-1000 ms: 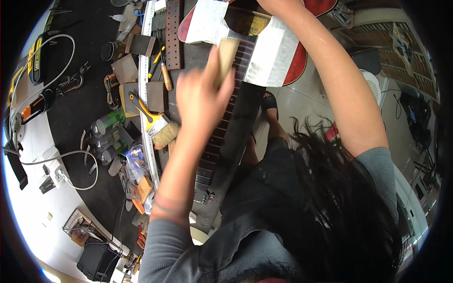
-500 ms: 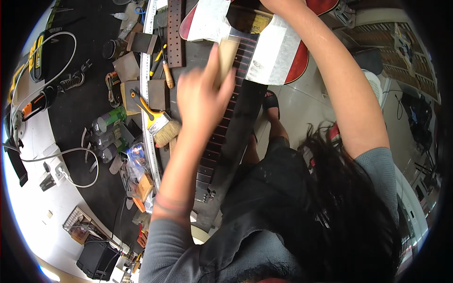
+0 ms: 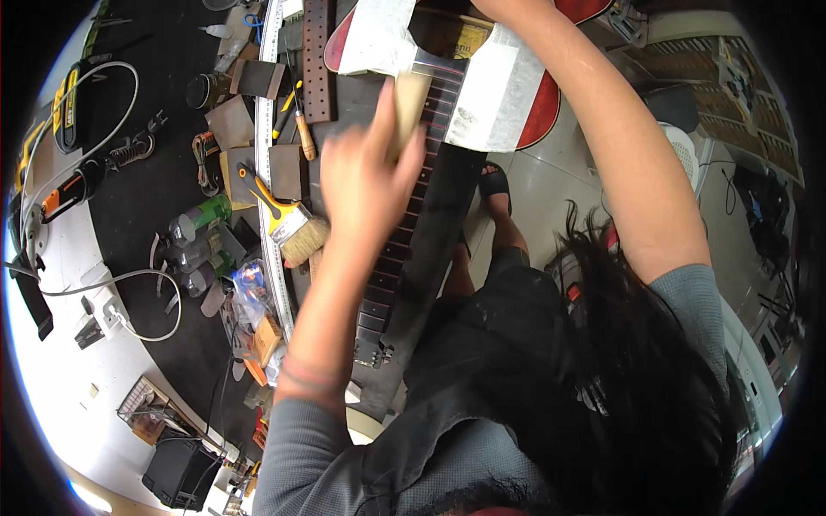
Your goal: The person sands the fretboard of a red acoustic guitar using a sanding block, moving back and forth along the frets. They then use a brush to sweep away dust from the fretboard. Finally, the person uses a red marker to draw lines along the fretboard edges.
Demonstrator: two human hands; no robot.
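Head | left hand [image 3: 366, 176] extended over fretboard [image 3: 437, 110], grasping block [image 3: 410, 105] | right hand [image 3: 514, 9] extended, grip unclear

The place was a workshop, apparently for guitars: a red guitar [image 3: 440, 99] lay on a dark bench [image 3: 142, 215], white sheets [image 3: 495, 90] covering parts of its top. Beside it crowded a brush [image 3: 292, 225], a ruler [image 3: 264, 172], a wood-handled tool [image 3: 305, 138], a drilled strip [image 3: 319, 69], bottles [image 3: 194, 225] and a jar [image 3: 205, 89], with a socket [image 3: 108, 315] farther off.

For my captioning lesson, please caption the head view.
Left hand holding a pale block over the fretboard of a red guitar partly covered in white sheets.
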